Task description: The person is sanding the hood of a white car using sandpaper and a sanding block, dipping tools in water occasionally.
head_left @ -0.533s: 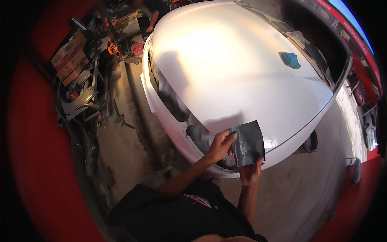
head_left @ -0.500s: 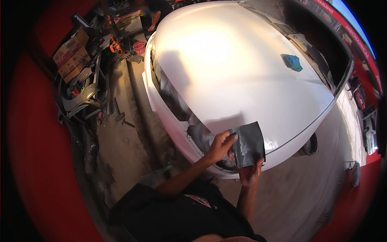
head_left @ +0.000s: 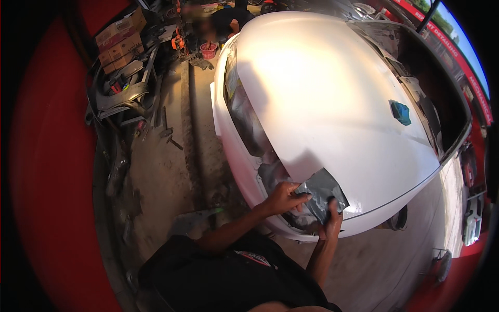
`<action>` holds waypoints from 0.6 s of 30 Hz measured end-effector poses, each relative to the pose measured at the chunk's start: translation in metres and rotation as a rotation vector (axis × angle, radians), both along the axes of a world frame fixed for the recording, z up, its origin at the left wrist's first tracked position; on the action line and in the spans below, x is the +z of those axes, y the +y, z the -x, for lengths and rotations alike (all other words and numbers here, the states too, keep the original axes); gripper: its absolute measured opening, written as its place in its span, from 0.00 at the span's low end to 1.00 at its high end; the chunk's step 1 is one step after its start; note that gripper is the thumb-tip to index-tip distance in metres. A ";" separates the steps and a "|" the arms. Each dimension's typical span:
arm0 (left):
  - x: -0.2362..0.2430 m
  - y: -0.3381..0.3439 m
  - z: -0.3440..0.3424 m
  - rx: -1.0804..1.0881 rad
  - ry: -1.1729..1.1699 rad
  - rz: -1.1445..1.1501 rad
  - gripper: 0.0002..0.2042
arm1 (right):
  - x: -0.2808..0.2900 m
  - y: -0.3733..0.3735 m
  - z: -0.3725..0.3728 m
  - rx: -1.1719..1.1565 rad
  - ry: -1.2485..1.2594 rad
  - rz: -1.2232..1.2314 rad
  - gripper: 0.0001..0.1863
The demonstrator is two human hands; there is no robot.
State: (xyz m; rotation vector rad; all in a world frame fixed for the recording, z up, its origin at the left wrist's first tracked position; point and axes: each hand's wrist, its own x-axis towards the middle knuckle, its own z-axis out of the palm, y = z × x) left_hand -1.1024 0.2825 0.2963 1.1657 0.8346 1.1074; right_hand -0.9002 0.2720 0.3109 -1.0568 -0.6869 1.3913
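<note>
A dark grey sheet of sandpaper (head_left: 322, 188), with paler wet-looking streaks, is held up between my two hands. My left hand (head_left: 285, 198) pinches its left edge between thumb and fingers. At the lower right edge, my right hand (head_left: 331, 223) grips it with the thumb on the upper face and the fingers hidden beneath. Both hands are over the near corner of a white car's front end, beside the hood (head_left: 332, 114). Farther up on the hood lies a crumpled teal cloth (head_left: 401, 113).
At the far left a co-worker's hand (head_left: 210, 41) is at a pink bucket (head_left: 208, 51). Cardboard boxes (head_left: 118, 47) and metal car parts (head_left: 127, 96) are piled on the left. A hammer-like tool (head_left: 169, 134) lies on the floor. The headlight opening (head_left: 273, 177) gapes near my left hand.
My right thumb has come onto the sandpaper's upper face, and the sheet has tilted. The co-worker's hand is now at the pink bucket. The whole view has shifted, with the car farther right.
</note>
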 end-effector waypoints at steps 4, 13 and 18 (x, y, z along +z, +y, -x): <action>-0.008 0.005 0.014 0.020 0.106 -0.066 0.13 | 0.003 0.007 0.002 0.091 0.062 0.069 0.28; -0.005 0.019 0.033 0.095 0.187 -0.139 0.18 | 0.003 0.017 0.003 0.189 -0.049 0.046 0.31; 0.012 0.020 0.029 -0.106 -0.119 -0.090 0.19 | -0.009 0.020 0.002 0.270 -0.191 0.113 0.36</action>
